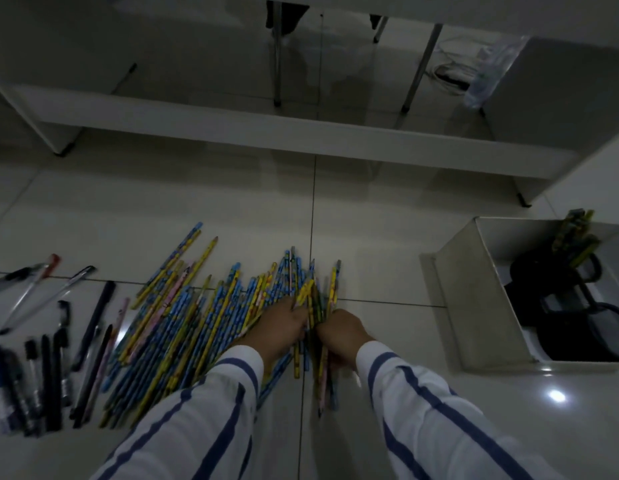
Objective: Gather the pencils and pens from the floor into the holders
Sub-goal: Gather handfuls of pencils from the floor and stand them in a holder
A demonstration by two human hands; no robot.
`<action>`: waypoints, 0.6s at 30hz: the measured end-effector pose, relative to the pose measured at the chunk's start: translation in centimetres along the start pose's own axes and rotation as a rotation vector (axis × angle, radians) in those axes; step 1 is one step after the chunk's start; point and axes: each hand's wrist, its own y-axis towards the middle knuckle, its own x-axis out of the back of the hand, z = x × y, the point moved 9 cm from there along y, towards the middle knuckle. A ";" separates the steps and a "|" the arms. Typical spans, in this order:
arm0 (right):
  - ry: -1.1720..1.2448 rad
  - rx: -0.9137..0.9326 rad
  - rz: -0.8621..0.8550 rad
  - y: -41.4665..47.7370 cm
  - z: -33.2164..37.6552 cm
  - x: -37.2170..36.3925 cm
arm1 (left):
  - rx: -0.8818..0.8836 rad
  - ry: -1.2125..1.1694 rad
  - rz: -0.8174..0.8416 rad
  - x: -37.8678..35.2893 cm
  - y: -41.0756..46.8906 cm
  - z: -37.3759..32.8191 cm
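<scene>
Gathering at the pile's right edge, the left hand and right hand both curled round a bunch of pencils, likely squaring them for one lift. The rest fanned across the floor; pens lay left, and the holders stood in a box at right.

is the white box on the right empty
No, black holders stand inside the white box, and one of them has pencils sticking up out of it.
</scene>
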 end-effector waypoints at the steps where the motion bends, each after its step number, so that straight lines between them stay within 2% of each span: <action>1: 0.036 0.010 0.019 0.0 0.0 0.2 | 0.008 -0.034 0.006 0.1 -0.1 0.0; 7: 0.298 0.050 0.105 -0.8 0.4 1.4 | 0.140 -0.400 -0.011 -0.8 -0.4 0.1; 10: 0.405 0.105 0.163 -1.2 1.3 1.2 | 0.116 -0.454 0.001 -1.9 -0.7 -0.3; 15: 0.421 0.129 0.093 -0.9 1.0 2.4 | 0.162 -0.465 0.054 -2.9 -1.1 -0.5; 18: 0.454 0.107 0.088 -1.3 0.7 2.6 | 0.100 -0.485 0.124 -3.7 -1.4 -1.2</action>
